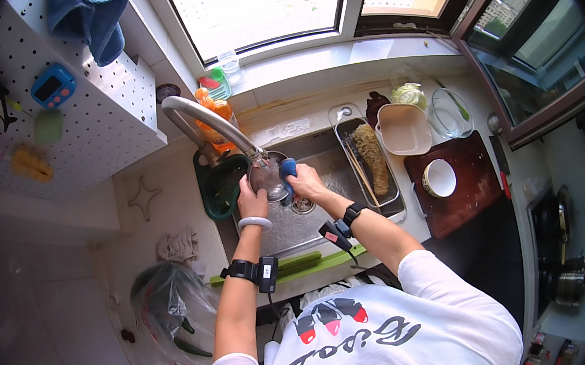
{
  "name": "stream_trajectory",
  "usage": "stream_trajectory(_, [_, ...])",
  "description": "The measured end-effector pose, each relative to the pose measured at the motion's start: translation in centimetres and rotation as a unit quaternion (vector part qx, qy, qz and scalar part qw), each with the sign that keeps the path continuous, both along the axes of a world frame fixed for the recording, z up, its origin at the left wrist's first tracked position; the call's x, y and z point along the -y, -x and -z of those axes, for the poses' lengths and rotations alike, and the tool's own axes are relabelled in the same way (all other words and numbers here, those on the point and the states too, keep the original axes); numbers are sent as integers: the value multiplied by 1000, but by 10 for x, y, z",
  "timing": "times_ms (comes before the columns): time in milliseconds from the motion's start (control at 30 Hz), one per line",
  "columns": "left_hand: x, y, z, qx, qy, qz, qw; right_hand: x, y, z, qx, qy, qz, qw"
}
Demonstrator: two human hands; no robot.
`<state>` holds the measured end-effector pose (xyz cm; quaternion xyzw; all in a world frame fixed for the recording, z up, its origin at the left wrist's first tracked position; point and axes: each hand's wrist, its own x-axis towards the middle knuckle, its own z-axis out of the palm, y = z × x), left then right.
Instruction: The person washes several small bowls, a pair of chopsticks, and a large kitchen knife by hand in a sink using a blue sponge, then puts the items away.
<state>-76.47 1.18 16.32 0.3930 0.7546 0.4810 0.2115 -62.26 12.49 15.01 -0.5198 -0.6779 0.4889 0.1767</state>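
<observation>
My left hand (253, 201) grips the left rim of a shiny round bowl (270, 182), held tilted under the spout of a curved metal faucet (218, 126). Whether the bowl is glass or metal is hard to tell. A bunched blue cloth (288, 169) is in my right hand (306, 180), pressed against the bowl's right edge. Both hands are over the stainless-steel sink (288, 235), whose wet floor and drain strainer (304, 205) show below. Water partly blurs the inside of the bowl.
A green corner basket (223, 205) sits left of the sink. To the right are a metal tray with a loofah-like scrubber (371, 158) and chopsticks (360, 173), a beige basin (404, 129), a glass bowl (449, 112), and a white bowl (439, 178) on a brown cutting board (472, 197).
</observation>
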Motion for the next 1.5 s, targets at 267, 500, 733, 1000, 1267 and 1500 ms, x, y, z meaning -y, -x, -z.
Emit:
stream_trajectory(267, [-1,-29,27,103,-74,-14,992,6,15,35,-211,273,83,935])
stream_trajectory(500, [12,-14,-15,-95,101,52,989,-28,3,-18,159,-300,-150,929])
stream_trajectory(733, [-11,1,-24,-173,228,90,954,-20,10,-21,184,-412,-236,861])
stream_trajectory(1000, [2,-30,23,54,-96,-33,993,16,2,22,-144,230,83,959])
stream_trajectory(1267, [13,-26,4,-45,-43,78,995,-22,-17,42,17,-113,-33,993])
stream_trajectory(1500, [-8,-6,-53,-191,314,181,912,-19,12,-20,159,-404,-274,858])
